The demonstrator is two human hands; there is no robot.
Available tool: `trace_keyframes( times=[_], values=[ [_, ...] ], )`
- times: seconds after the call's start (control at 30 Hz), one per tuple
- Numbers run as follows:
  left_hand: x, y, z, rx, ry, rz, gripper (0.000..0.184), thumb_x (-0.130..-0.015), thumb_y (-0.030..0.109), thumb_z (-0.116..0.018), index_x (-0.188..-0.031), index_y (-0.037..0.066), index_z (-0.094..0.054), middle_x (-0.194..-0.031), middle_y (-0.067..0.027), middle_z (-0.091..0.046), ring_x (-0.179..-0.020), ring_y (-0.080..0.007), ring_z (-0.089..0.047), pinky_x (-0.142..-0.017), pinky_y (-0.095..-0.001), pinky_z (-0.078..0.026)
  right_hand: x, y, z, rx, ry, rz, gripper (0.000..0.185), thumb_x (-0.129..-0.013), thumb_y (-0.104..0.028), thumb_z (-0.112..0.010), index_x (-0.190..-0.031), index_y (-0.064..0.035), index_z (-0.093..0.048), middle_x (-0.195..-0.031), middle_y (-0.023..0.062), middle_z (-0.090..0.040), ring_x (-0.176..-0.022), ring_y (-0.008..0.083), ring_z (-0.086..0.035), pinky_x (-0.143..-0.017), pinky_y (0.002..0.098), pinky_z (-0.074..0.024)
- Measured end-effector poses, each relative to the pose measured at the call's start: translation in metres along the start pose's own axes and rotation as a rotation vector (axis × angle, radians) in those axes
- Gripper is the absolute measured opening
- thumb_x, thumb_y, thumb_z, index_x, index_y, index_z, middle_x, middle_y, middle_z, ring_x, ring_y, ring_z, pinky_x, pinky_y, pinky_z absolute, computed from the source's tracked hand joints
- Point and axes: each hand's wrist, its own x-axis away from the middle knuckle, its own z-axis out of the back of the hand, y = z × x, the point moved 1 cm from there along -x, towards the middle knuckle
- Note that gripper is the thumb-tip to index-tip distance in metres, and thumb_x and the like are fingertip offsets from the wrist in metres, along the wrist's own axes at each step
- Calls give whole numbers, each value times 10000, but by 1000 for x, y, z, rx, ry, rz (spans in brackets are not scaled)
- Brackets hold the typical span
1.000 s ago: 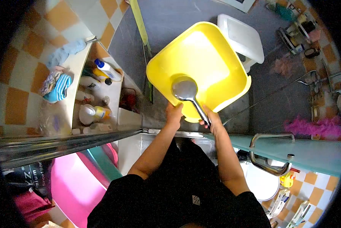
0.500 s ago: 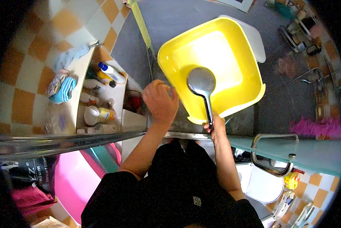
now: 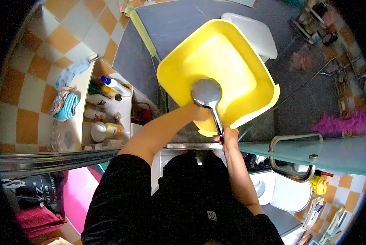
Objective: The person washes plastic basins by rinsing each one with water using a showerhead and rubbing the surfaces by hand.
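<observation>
In the head view my right hand (image 3: 230,137) is closed round the handle of a chrome shower head (image 3: 206,92). The shower head is over the near side of a yellow plastic basin (image 3: 244,61), which looks tilted. My left hand (image 3: 202,113) reaches to the basin's near side, just under the shower head. Its fingers are blurred and hidden behind the shower head, so I cannot see whether they grip anything. No water stream can be made out.
A white stool (image 3: 254,34) stands behind the basin. Bottles (image 3: 117,86) fill the shelf at left, with cloths (image 3: 68,107) on its top. A glass door with a metal handle (image 3: 272,159) is at right, near a toilet (image 3: 289,194). A metal door track (image 3: 195,145) crosses in front.
My left hand has moved right, from beside the basin to under the shower head. The basin and shower head have shifted slightly left in view, and the basin has turned a little.
</observation>
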Motion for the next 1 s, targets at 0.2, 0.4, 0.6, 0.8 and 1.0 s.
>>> trace_keyframes(
  times=[0.2, 0.4, 0.6, 0.8, 1.0],
  values=[
    [39, -33, 108, -456, 439, 309, 321, -861, 209, -537, -1129, 55, -625, -1185, -220, -620, -1169, -353, -564, -1041, -460, -406, -12, 13, 17, -53, 45, -2, 300, -906, -241, -600, -943, 55, -633, -659, 113, -640, -392, 208, -598, -275, 286, -320],
    [27, -84, 85, -661, 664, 371, 538, -897, 199, -509, -1365, -62, -464, -1343, -231, -525, -1263, -282, -492, -1095, -367, -366, 2, 0, 4, -59, -13, 25, 269, -923, -205, -568, -835, 36, -647, -602, 86, -580, -369, 191, -539, -298, 284, -307],
    [25, -35, 83, -238, 410, 532, 468, -958, 284, -485, -1318, -14, -510, -1347, -221, -548, -1280, -317, -502, -1114, -434, -372, -5, 14, 6, -59, 20, 31, 253, -908, -212, -569, -839, 28, -609, -601, 95, -572, -369, 206, -549, -298, 302, -318],
    [35, -12, 79, -253, 486, 509, 376, -938, 190, -499, -1261, 3, -539, -1238, -236, -577, -1178, -353, -550, -1037, -440, -437, 1, 13, 8, -30, 5, -19, 258, -920, -229, -544, -806, -2, -588, -577, 89, -533, -387, 213, -555, -324, 318, -338],
    [12, -48, 84, -106, 741, 645, 430, -934, 234, -474, -1305, 26, -537, -1260, -250, -567, -1174, -356, -557, -1035, -452, -428, 4, 14, 3, -88, -8, 0, 269, -914, -250, -560, -847, 10, -563, -576, 99, -539, -376, 234, -559, -309, 311, -350]
  ],
)
